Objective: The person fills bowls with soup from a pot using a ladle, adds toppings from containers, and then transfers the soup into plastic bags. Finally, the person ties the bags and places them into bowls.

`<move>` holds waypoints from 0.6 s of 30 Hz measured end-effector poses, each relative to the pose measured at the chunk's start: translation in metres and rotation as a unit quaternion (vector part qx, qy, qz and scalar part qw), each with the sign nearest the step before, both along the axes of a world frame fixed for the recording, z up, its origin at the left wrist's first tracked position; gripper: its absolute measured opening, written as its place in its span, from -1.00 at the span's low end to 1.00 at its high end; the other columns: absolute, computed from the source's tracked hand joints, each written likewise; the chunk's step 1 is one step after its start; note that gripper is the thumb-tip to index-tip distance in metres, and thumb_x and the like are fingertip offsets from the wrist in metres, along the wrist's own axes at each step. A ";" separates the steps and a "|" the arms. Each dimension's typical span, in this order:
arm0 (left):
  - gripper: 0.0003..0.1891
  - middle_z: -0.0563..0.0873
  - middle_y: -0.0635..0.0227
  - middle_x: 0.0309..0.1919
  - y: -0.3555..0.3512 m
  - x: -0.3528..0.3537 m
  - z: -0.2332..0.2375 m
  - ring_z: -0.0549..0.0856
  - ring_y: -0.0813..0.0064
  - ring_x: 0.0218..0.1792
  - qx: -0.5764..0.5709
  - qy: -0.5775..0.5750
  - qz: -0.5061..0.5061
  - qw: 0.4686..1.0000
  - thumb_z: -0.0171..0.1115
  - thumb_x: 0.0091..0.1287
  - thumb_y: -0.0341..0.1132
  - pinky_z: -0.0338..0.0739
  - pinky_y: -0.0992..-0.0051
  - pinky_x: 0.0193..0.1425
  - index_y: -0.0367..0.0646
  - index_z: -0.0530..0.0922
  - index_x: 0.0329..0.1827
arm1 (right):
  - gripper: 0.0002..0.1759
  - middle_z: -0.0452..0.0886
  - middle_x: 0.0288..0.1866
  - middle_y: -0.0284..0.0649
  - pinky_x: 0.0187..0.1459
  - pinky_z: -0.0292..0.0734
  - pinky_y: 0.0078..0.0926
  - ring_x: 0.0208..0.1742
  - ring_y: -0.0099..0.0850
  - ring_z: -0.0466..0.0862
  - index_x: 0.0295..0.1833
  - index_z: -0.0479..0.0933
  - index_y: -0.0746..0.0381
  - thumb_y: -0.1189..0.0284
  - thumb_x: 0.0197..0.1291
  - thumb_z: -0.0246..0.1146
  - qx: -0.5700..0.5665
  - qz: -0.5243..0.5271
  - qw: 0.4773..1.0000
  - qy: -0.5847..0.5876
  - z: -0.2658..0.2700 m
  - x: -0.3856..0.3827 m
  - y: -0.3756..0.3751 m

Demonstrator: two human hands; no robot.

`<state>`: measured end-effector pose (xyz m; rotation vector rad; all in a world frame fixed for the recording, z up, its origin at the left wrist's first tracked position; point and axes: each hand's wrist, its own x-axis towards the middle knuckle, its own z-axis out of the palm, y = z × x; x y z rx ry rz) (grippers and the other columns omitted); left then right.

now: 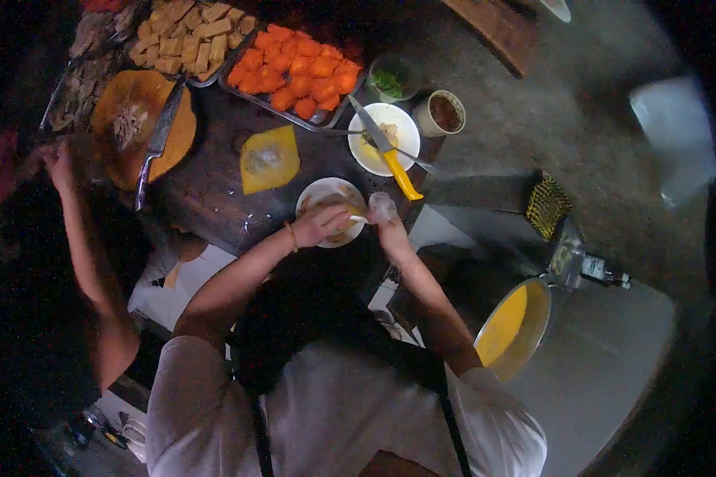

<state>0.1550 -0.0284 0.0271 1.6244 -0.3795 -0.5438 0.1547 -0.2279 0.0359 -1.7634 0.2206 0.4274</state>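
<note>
My left hand (324,226) reaches over a white bowl (317,189) with brownish contents, its fingers closed. A short, thin white utensil (359,219) sticks out at its fingertips; its other end is hidden. Just right of the bowl, my right hand (391,236) is wrapped round a small clear plastic cup (382,207). Above my right hand stands a white plate (363,159) with pale food, a yellow-handled knife (393,163) lying across it. Up and left of the bowl lies a yellow packet (270,161) with a translucent middle.
At the back are an orange food tray (294,71), fried blocks (191,38), a cup of greens (387,83) and a tub of red sauce (445,114). A knife (164,127) crosses the round board (119,163). Another person's hand (58,163) is left; a pot (525,326) stands right.
</note>
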 end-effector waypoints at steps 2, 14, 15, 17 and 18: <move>-0.76 0.56 0.22 -0.19 -0.002 0.004 -0.010 0.46 0.24 0.00 0.017 -0.071 -0.003 0.997 0.06 0.22 -0.23 0.28 0.28 0.10 -0.21 0.50 -0.20 | -0.85 0.45 -0.42 -0.34 -0.42 0.29 -0.61 -0.44 -0.57 0.42 -0.19 0.42 0.20 0.40 0.16 0.04 0.083 -0.043 0.989 0.114 -0.006 0.003 -0.006; -0.87 0.61 0.43 -0.27 0.004 -0.005 -0.003 0.49 0.42 0.03 0.297 -0.510 -0.132 0.797 0.13 -0.06 -0.30 0.23 0.33 0.15 -0.01 0.60 -0.43 | -0.59 0.55 -0.56 -0.05 -0.50 0.44 -0.37 -0.54 -0.31 0.57 -0.51 0.53 0.34 0.14 -0.11 0.26 -0.330 0.687 0.633 -0.132 -0.018 0.112 0.106; -0.86 0.62 0.39 -0.29 0.003 -0.014 -0.004 0.50 0.41 0.03 0.312 -0.466 -0.051 0.826 0.12 -0.04 -0.30 0.24 0.32 0.15 -0.02 0.62 -0.43 | -0.55 0.56 -0.54 -0.03 -0.44 0.46 -0.35 -0.50 -0.29 0.59 -0.47 0.54 0.35 0.10 -0.07 0.22 -0.266 0.580 0.764 -0.089 -0.010 0.106 0.100; -0.84 0.60 0.37 -0.17 -0.001 -0.028 0.002 0.51 0.38 0.02 0.321 -0.294 0.018 0.900 0.11 0.08 -0.30 0.27 0.32 0.15 -0.05 0.61 -0.33 | -0.47 0.57 -0.53 -0.03 -0.39 0.49 -0.36 -0.45 -0.29 0.60 -0.39 0.54 0.37 0.02 -0.02 0.19 -0.228 0.342 0.905 -0.110 0.001 0.080 0.081; -0.82 0.57 0.35 -0.04 -0.003 -0.032 0.006 0.51 0.35 0.01 0.315 -0.107 0.088 0.939 0.09 0.19 -0.30 0.31 0.31 0.14 -0.08 0.61 -0.23 | -0.43 0.57 -0.53 -0.07 -0.39 0.48 -0.39 -0.44 -0.33 0.60 -0.36 0.54 0.38 -0.02 -0.01 0.18 -0.258 0.224 0.924 -0.173 0.005 0.059 0.068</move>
